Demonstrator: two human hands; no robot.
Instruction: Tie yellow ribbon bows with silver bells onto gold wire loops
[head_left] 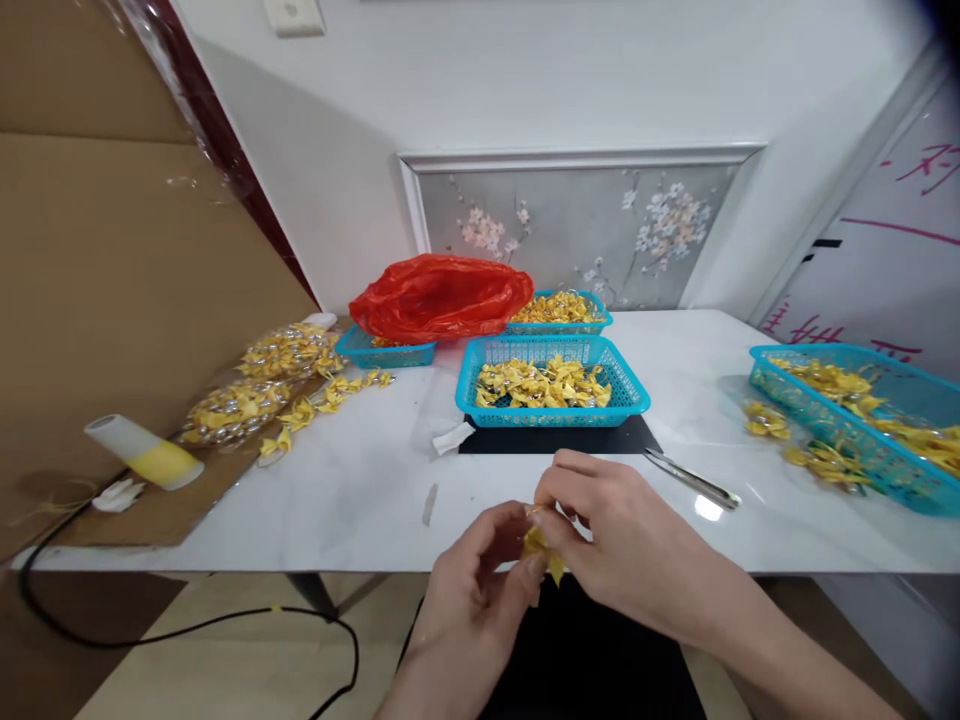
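Note:
Between my two hands, at the table's front edge, is a small yellow ribbon flower [541, 548]. My left hand [480, 585] pinches it from below between thumb and fingers. My right hand [589, 520] has its thumb and index finger closed at the flower's top, where a thin wire-like end shows; the fingers hide most of it. Beyond my hands stands a turquoise basket [551, 418] holding many similar yellow flowers with silvery beads. A pair of metal tweezers [694, 478] lies to the right of my right hand.
A black mat [555, 440] lies under the middle basket. Behind are a red plastic bag [442, 300] and more baskets. Another turquoise basket [862, 410] stands at right. Bagged beaded flowers [240, 410], a yellow-and-white cylinder [146, 455] and a black cable [187, 628] are at left.

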